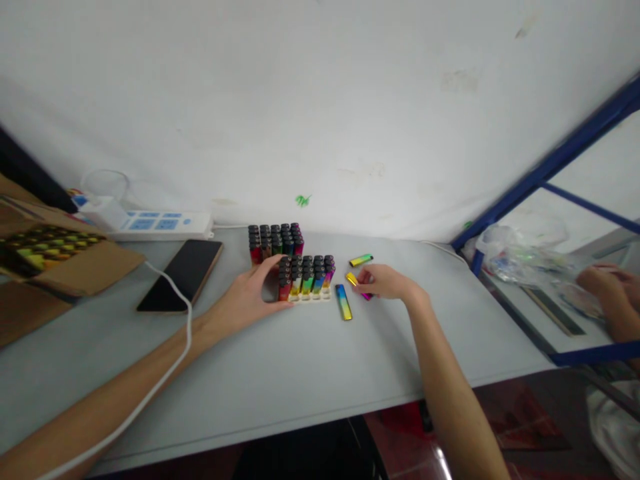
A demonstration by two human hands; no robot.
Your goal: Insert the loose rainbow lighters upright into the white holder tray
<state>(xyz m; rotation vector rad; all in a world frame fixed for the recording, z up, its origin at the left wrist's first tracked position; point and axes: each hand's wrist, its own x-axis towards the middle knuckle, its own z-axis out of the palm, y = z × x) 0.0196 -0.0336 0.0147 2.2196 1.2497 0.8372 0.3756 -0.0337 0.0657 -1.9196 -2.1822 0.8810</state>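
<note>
The left hand [245,297] spans the left end of a pale tray [320,298] of upright lighters [307,273], its fingers set apart and clamped on that end, thumb at the near corner and forefinger on the far side; this looks meant to keep the tray from sliding. The tray sits toward the table's [300,380] back edge, about midway along it, open sockets facing the person in its near row. Right behind it, close to the wall [320,100], stands a second block of lighters [277,240].

The right hand [384,282] has its fingers drawn together on a yellow lighter [351,279], right of the tray. A blue-and-yellow lighter [344,302] lies between tray and hand, nearer the front edge, and a green-and-yellow lighter [361,260] lies beyond, nearer the back edge; both are flat and within easy reach.

The fingers cover the middle of the held piece, so whether the magenta part [367,296] below them is its other end or another lighter cannot be told. The left hand hides the tray's left end, and the tray masks the rear block's base. A cardboard box [85,267] is cut off at the left; at the right, a co-worker's hands [607,280] are blurred.
</note>
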